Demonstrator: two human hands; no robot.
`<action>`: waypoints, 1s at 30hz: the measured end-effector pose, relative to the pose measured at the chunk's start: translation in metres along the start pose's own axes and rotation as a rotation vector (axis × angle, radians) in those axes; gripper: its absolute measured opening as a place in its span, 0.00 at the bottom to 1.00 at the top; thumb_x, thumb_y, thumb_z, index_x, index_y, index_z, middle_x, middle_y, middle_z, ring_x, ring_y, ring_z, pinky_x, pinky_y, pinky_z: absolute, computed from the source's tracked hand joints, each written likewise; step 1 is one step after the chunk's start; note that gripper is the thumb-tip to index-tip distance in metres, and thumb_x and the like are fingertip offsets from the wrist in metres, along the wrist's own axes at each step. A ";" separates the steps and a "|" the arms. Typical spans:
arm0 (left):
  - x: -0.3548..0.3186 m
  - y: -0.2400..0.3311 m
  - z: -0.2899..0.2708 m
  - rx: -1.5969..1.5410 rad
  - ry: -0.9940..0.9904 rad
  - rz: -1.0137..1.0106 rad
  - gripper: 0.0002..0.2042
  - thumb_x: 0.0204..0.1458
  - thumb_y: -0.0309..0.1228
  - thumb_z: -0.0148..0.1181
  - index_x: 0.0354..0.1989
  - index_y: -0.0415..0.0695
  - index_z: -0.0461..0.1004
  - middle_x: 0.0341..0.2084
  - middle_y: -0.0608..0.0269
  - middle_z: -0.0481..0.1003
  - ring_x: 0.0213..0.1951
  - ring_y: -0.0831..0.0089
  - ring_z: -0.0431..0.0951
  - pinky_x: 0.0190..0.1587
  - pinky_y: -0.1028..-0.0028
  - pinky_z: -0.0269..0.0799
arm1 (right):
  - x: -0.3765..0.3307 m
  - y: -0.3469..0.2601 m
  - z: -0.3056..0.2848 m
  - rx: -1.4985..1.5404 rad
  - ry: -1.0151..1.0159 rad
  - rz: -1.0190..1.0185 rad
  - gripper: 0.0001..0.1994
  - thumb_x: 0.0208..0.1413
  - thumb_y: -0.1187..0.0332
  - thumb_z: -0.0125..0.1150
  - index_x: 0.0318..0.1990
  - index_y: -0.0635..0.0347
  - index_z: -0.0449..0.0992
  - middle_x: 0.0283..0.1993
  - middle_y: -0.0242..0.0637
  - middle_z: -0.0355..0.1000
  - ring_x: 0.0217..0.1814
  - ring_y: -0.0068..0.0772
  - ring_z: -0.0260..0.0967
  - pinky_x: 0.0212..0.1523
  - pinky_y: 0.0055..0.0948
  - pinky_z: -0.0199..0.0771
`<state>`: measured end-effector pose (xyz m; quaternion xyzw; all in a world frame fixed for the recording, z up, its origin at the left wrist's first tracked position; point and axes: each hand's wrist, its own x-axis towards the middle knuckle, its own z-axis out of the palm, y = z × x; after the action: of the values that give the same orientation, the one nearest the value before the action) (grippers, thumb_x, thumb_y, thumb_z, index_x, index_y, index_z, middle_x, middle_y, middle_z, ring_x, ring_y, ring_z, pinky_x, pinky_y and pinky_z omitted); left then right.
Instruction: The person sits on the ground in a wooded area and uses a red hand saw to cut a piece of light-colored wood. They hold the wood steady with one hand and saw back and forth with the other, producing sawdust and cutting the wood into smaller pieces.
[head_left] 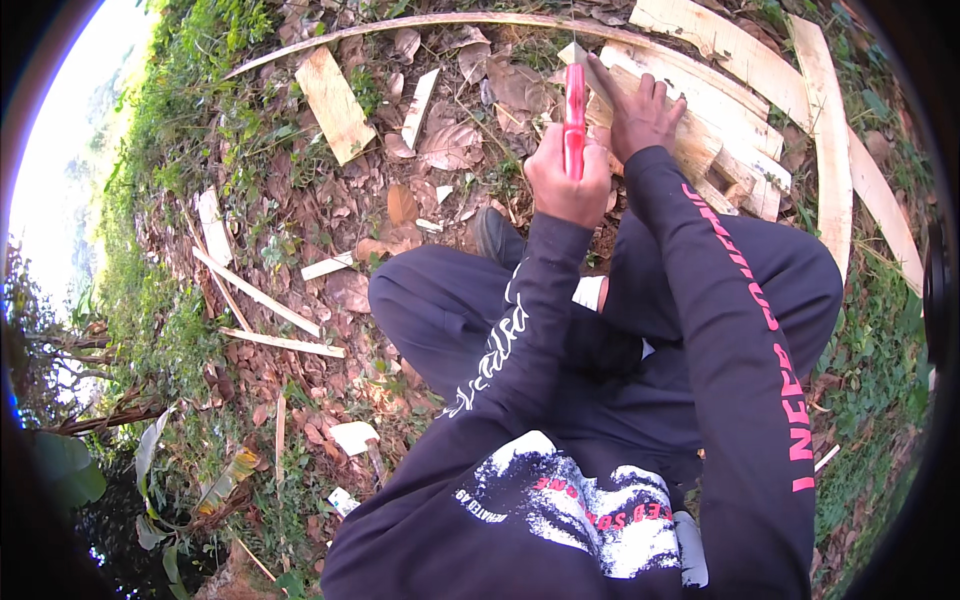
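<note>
My left hand [568, 180] is closed around the red handle of a hand saw [574, 112]. Its thin blade points away from me and shows nearly edge-on, at the left end of a wooden board [598, 112]. Just right of the saw, my right hand [645, 118] lies on that board with its fingers spread, pressing from above. Beneath it is a stack of pale boards [715, 115], with a dark gap near its lower right. How deep the blade sits in the wood I cannot tell.
A long, thin curved-looking strip [440, 22] lies across the far side. Long planks [828, 140] lie at the right. A short board [335, 105] and several offcuts [270, 300] are scattered left over dry leaves and grass. My bent legs [450, 300] are close below the work.
</note>
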<state>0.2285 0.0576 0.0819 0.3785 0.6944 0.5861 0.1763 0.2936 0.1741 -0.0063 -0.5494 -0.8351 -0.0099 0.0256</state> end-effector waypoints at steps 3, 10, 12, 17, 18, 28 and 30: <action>-0.069 0.024 -0.040 0.027 -0.051 -0.137 0.03 0.52 0.22 0.55 0.30 0.35 0.72 0.17 0.61 0.69 0.20 0.80 0.68 0.25 0.75 0.64 | 0.002 -0.001 -0.007 0.017 -0.017 0.024 0.54 0.46 0.56 0.75 0.71 0.03 0.39 0.51 0.43 0.63 0.58 0.45 0.63 0.58 0.67 0.57; -0.043 0.014 -0.028 -0.043 -0.019 -0.121 0.03 0.53 0.23 0.55 0.29 0.37 0.72 0.16 0.67 0.65 0.20 0.81 0.63 0.23 0.75 0.59 | -0.004 0.001 -0.006 0.002 -0.002 -0.002 0.53 0.47 0.53 0.74 0.71 0.02 0.38 0.52 0.44 0.63 0.59 0.46 0.63 0.58 0.67 0.58; 0.013 -0.019 0.001 0.018 -0.016 -0.019 0.05 0.52 0.22 0.55 0.26 0.37 0.68 0.15 0.64 0.65 0.18 0.78 0.63 0.23 0.72 0.59 | 0.000 -0.001 0.004 -0.037 0.047 -0.022 0.52 0.48 0.52 0.73 0.71 0.02 0.37 0.52 0.43 0.63 0.59 0.46 0.63 0.58 0.70 0.59; -0.066 0.026 -0.046 -0.010 -0.050 -0.124 0.03 0.52 0.22 0.54 0.32 0.35 0.73 0.17 0.67 0.68 0.18 0.81 0.63 0.22 0.75 0.60 | 0.001 0.001 -0.002 0.005 -0.021 0.007 0.55 0.44 0.48 0.75 0.71 0.03 0.36 0.52 0.43 0.63 0.59 0.46 0.63 0.58 0.71 0.59; -0.092 0.034 -0.061 -0.014 -0.059 -0.166 0.06 0.52 0.21 0.53 0.35 0.34 0.75 0.18 0.67 0.70 0.18 0.83 0.63 0.23 0.77 0.60 | 0.002 0.003 -0.001 -0.002 -0.017 0.013 0.55 0.44 0.48 0.76 0.71 0.03 0.36 0.52 0.43 0.63 0.59 0.46 0.63 0.58 0.71 0.59; 0.001 0.000 -0.007 0.060 0.013 0.061 0.05 0.53 0.22 0.54 0.26 0.37 0.68 0.14 0.61 0.64 0.17 0.75 0.64 0.22 0.70 0.59 | 0.003 -0.001 0.020 -0.056 0.059 -0.029 0.54 0.45 0.52 0.75 0.71 0.01 0.37 0.53 0.45 0.63 0.60 0.47 0.63 0.58 0.71 0.59; -0.032 0.017 -0.031 -0.016 -0.040 -0.082 0.04 0.53 0.22 0.54 0.27 0.36 0.69 0.15 0.62 0.65 0.18 0.76 0.65 0.22 0.72 0.60 | -0.001 0.003 0.005 0.003 0.024 -0.002 0.54 0.45 0.53 0.75 0.71 0.01 0.37 0.53 0.44 0.63 0.59 0.47 0.64 0.58 0.71 0.59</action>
<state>0.2333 0.0134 0.0997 0.3597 0.7011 0.5763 0.2169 0.2963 0.1743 -0.0111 -0.5484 -0.8353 -0.0150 0.0363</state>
